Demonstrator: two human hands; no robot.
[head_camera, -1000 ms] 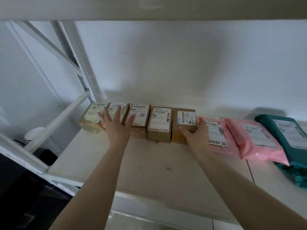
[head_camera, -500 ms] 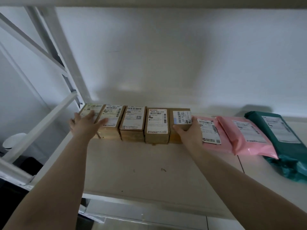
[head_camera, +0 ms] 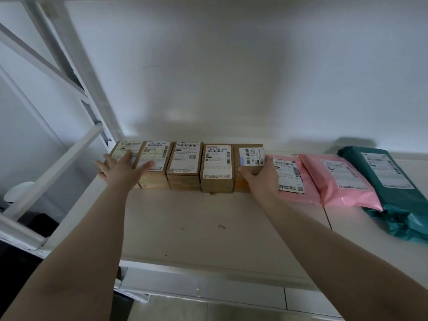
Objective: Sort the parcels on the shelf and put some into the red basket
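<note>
Head view shows a white shelf (head_camera: pixel 208 232) with parcels laid in one row along the back wall. I think they lie flat, labels up, so each label is easy to read while sorting.

On the far right is a green bag (head_camera: pixel 393 191), big and soft. Next to it lie two pink bags (head_camera: pixel 340 179), and one laps over the other. Left of those sit five brown boxes (head_camera: pixel 185 167), packed side by side and touching. The soft bags are on one side and the hard boxes on the other, so it looks like sorting by kind.

The red basket is not in view, so I cannot tell where it is.

The left hand (head_camera: pixel 122 170) lies flat on the two boxes at the left end. Its fingers are straight and spread apart. The right hand (head_camera: pixel 261 177) is at the right end box (head_camera: pixel 250 158). Its thumb lies on top of that box and its fingers bend round the right side, so it grips the box. I think the two hands squeeze the row from both ends to make it neat and tight.

One second ago the left hand was more to the right, on the second and third boxes. Now it is out at the left end. The right hand is at the same box as before. The boxes look closer together now.
</note>
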